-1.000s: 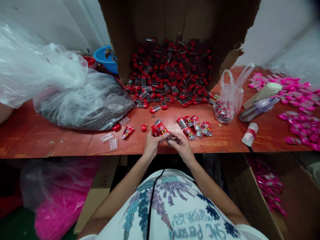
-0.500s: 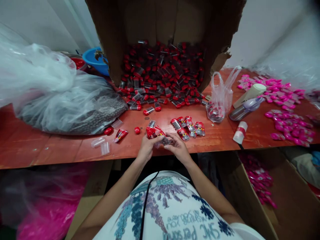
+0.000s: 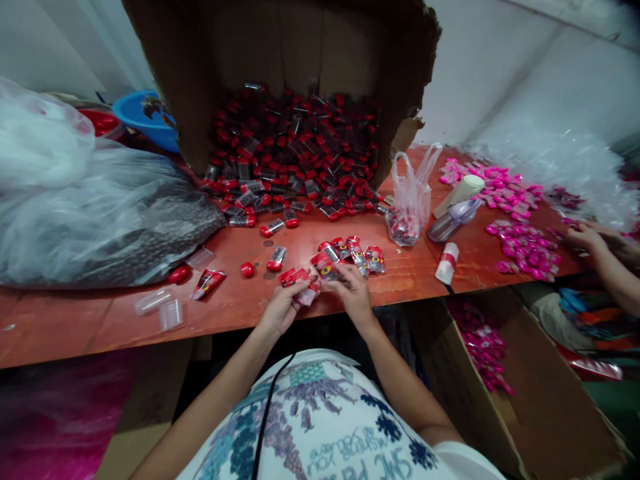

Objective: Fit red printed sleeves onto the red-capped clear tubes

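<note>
My left hand (image 3: 279, 310) pinches a few red printed sleeves (image 3: 291, 275) near the table's front edge. Close beside it, my right hand (image 3: 355, 297) grips a small clear container (image 3: 326, 264) with a red printed sleeve around it. Just beyond lie several sleeved containers (image 3: 357, 253) in a loose cluster. An unsleeved red-capped container (image 3: 277, 259) rests to the left of them, near a loose red cap (image 3: 247, 269). Farther left are a red printed sleeve (image 3: 209, 283) and clear empty containers (image 3: 171, 315).
A large cardboard box (image 3: 320, 53) lies open toward me, spilling red-capped containers (image 3: 295, 147). A bag of dark beads (image 3: 150, 220) sits left. Rightward stand a plastic bag (image 3: 407, 200), a bottle (image 3: 453, 220), a white roll (image 3: 447, 263) and pink pieces (image 3: 525, 250). Another person's hand (image 3: 590, 240) reaches in.
The view has swung right, bringing another person's hand into sight. My hands have moved slightly apart; the sleeved container is now in my right hand. An unsleeved container now shows alone on the table.
</note>
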### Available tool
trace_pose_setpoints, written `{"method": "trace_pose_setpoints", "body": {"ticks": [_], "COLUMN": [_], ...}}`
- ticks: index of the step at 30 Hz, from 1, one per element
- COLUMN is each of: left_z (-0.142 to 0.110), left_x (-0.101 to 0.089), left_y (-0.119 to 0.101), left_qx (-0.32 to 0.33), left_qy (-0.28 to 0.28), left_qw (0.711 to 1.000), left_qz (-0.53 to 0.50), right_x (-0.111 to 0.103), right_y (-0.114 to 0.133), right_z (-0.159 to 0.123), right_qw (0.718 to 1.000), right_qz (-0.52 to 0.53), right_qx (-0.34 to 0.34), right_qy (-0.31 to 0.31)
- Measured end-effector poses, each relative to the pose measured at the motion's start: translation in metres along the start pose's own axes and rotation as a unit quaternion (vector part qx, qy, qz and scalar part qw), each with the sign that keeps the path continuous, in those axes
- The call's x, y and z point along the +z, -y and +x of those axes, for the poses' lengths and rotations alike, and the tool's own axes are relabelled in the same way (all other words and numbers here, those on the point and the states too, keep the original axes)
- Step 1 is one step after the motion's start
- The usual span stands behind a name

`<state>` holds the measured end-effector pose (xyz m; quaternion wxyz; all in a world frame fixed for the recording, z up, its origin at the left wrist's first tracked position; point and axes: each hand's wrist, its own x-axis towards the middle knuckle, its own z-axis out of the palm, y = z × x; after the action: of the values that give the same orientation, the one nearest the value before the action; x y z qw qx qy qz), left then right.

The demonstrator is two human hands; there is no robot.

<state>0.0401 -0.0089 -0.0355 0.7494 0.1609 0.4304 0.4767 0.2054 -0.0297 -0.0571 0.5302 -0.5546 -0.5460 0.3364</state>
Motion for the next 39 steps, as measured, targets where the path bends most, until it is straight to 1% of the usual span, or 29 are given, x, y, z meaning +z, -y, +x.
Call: {"method": "trace_pose_setpoints", "body": {"ticks": [2,4,6,7,8,9,11,12,13,14,16,19,22,24,27,29,31,32,33,34,35,37,38,39], "left_z": [0.001,0.002,0.002,0.002,0.001,0.001,-0.001,-0.001,-0.002,-0.002,-0.003,-0.004,-0.003,-0.003,-0.002,-0.002,-0.003,-0.003,-0.003,-0.003,-0.003,-0.001,0.001,0.002], "left_x": [-0.003,-0.008,-0.011,-0.012,-0.012,-0.012,-0.011,-0.012,-0.013,-0.015,-0.022,-0.036,-0.049,-0.055,-0.062,-0.066,-0.069,-0.070,-0.070,-0.071,-0.071,-0.070,-0.069,-0.067], "left_y": [-0.003,-0.005,-0.006,-0.006,-0.006,-0.005,-0.002,-0.001,-0.001,-0.001,-0.002,-0.007,-0.015,-0.022,-0.033,-0.040,-0.046,-0.048,-0.050,-0.051,-0.052,-0.052,-0.052,-0.050], "left_qx": [-0.017,-0.017,-0.009,-0.005,0.000,0.005,0.021,0.032,0.044,0.055,0.077,0.105,0.122,0.127,0.096,0.060,0.038,0.033,0.028,0.024,0.020,0.016,0.017,0.018], "left_qy": [-0.003,-0.007,-0.011,-0.015,-0.022,-0.029,-0.039,-0.043,-0.047,-0.051,-0.068,-0.103,-0.151,-0.183,-0.204,-0.200,-0.194,-0.193,-0.193,-0.194,-0.196,-0.197,-0.196,-0.193], "left_qw": [0.999,0.999,0.999,0.999,0.999,0.999,0.999,0.998,0.998,0.997,0.994,0.989,0.980,0.971,0.968,0.970,0.970,0.968,0.966,0.965,0.962,0.959,0.958,0.958], "left_qz": [-0.028,-0.036,-0.039,-0.039,-0.038,-0.037,-0.031,-0.028,-0.025,-0.023,-0.020,-0.019,-0.047,-0.082,-0.113,-0.125,-0.144,-0.156,-0.167,-0.177,-0.187,-0.204,-0.210,-0.213], "right_x": [-0.023,-0.041,-0.048,-0.044,-0.037,-0.027,0.001,0.016,0.029,0.040,0.056,0.069,0.080,0.089,0.103,0.108,0.109,0.107,0.105,0.101,0.098,0.091,0.088,0.086], "right_y": [-0.004,-0.007,-0.006,-0.003,0.000,0.005,0.012,0.015,0.017,0.018,0.018,0.012,0.006,0.002,-0.004,-0.007,-0.008,-0.008,-0.007,-0.005,-0.003,0.004,0.007,0.011], "right_z": [0.011,0.021,0.026,0.026,0.024,0.020,0.009,0.004,0.000,-0.003,-0.005,0.004,0.021,0.036,0.059,0.070,0.072,0.069,0.065,0.059,0.052,0.035,0.027,0.020], "right_qw": [0.996,0.985,0.969,0.966,0.968,0.976,0.992,0.995,0.994,0.993,0.989,0.977,0.958,0.944,0.912,0.886,0.869,0.869,0.876,0.891,0.912,0.956,0.970,0.979], "right_qz": [-0.042,-0.096,-0.160,-0.176,-0.177,-0.162,-0.108,-0.082,-0.061,-0.050,-0.055,-0.092,-0.117,-0.164,-0.260,-0.297,-0.314,-0.316,-0.311,-0.293,-0.261,-0.160,-0.103,-0.050], "right_qx": [0.005,-0.007,-0.038,-0.053,-0.063,-0.066,-0.055,-0.046,-0.042,-0.042,-0.057,-0.087,-0.117,-0.143,-0.196,-0.225,-0.230,-0.222,-0.209,-0.191,-0.168,-0.108,-0.073,-0.040], "right_qy": [-0.080,-0.144,-0.183,-0.184,-0.166,-0.129,-0.017,0.036,0.074,0.101,0.127,0.173,0.235,0.248,0.249,0.275,0.305,0.309,0.303,0.288,0.266,0.223,0.207,0.195]}}
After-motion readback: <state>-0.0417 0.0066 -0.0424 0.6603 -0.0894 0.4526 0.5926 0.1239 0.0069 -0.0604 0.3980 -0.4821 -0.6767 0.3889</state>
